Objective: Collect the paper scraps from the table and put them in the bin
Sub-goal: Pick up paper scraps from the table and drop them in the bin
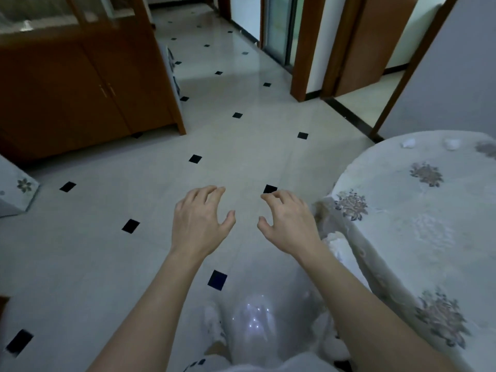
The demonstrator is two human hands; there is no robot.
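My left hand [200,220] and my right hand [288,224] are stretched out side by side over the tiled floor, fingers spread and curled, palms down, holding nothing. To the right stands a round table [402,210] under a pale flowered cloth. Two small white crumpled paper scraps [408,143] [452,144] lie near its far edge, well beyond my right hand. No bin shows in this view.
A brown wooden cabinet [88,89] stands at the back left. Open doorways with wooden frames [306,49] lie ahead and to the right. A cloth-covered piece of furniture [16,189] juts in at the left edge. Glossy floor tiles [241,146] stretch ahead.
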